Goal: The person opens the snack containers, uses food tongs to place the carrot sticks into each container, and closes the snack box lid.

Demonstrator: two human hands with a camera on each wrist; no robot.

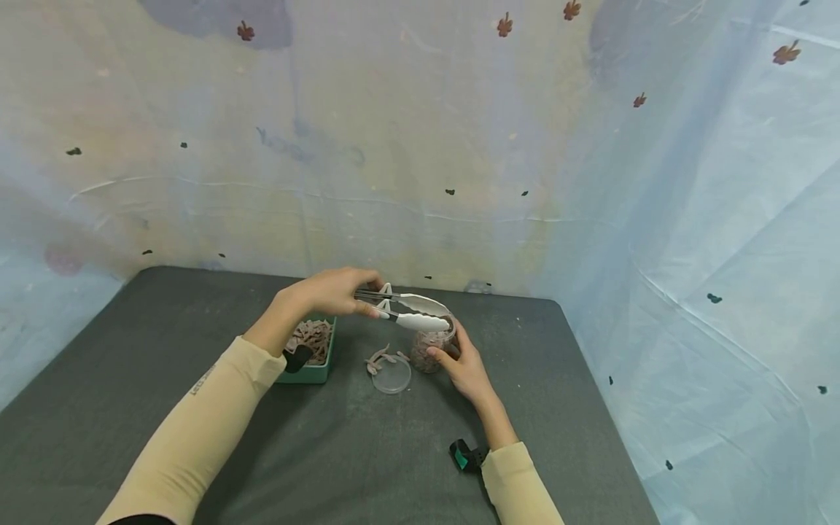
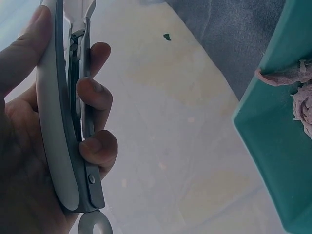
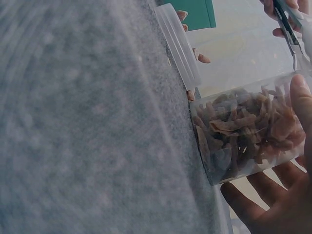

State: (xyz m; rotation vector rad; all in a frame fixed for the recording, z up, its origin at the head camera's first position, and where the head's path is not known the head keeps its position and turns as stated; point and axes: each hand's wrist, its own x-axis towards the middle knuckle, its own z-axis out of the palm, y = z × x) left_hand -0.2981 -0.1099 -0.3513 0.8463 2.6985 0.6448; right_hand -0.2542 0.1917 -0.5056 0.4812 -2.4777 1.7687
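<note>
My left hand [image 1: 333, 290] grips a pair of tongs [image 1: 420, 321] by its metal handles, fingers wrapped round them in the left wrist view. The white scalloped heads of the tongs reach over the mouth of a clear plastic jar [image 1: 426, 355]. Brownish-pink dried strips [image 3: 239, 122] fill most of that jar, which stands upright on the table. My right hand [image 1: 467, 368] holds the jar from its right side, thumb on the near side and fingers around the far side. A round clear lid [image 1: 391, 376] lies just left of the jar.
Several loose strips [image 1: 375, 362] lie by the lid. Under my left forearm, a green bin [image 1: 315, 375] holds more of the same strips. The dark grey cloth-covered table [image 1: 367, 467] ends at a pale patterned curtain [image 1: 407, 131] behind and to the right.
</note>
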